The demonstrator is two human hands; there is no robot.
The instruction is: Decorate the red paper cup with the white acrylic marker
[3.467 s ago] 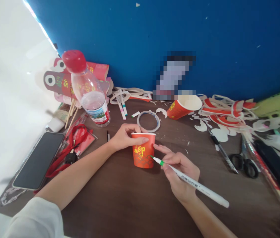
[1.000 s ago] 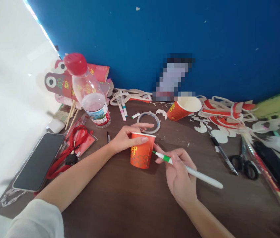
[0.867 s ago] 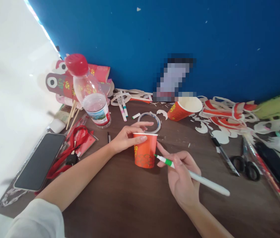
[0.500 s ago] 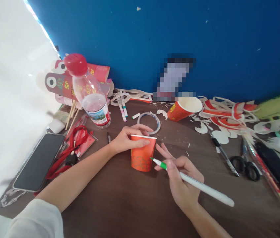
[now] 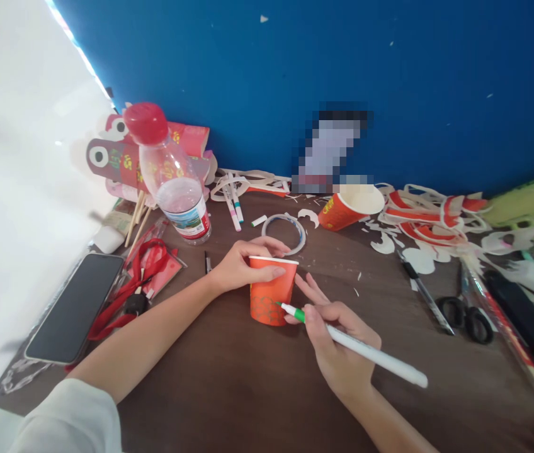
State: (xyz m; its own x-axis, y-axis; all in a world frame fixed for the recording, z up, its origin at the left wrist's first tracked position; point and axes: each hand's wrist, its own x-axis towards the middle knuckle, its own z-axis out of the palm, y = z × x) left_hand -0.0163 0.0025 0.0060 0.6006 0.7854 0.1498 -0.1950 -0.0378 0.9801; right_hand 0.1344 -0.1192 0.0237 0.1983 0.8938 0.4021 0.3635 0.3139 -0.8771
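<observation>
An orange paper cup (image 5: 269, 294) stands upright on the brown table (image 5: 229, 390). My left hand (image 5: 241, 267) wraps round its rim, thumb on the near side and fingers behind it. My right hand (image 5: 337, 343) pinches a white marker with a green collar (image 5: 356, 346). The marker's tip touches the cup's lower right side, over the gold pattern. Two fingers of the right hand stretch out toward the cup's base.
A water bottle with a red cap (image 5: 172, 182) and a phone (image 5: 75, 305) lie to the left, with a red lanyard (image 5: 142, 277) between. Behind the cup are a tape ring (image 5: 286, 229) and a tipped orange cup (image 5: 349, 206). Scissors (image 5: 465, 308), a pen (image 5: 425, 292) and paper scraps (image 5: 430, 217) fill the right.
My left hand has turned the cup, so its gold characters have rotated out of view. The marker tip has moved left onto the cup's lower side.
</observation>
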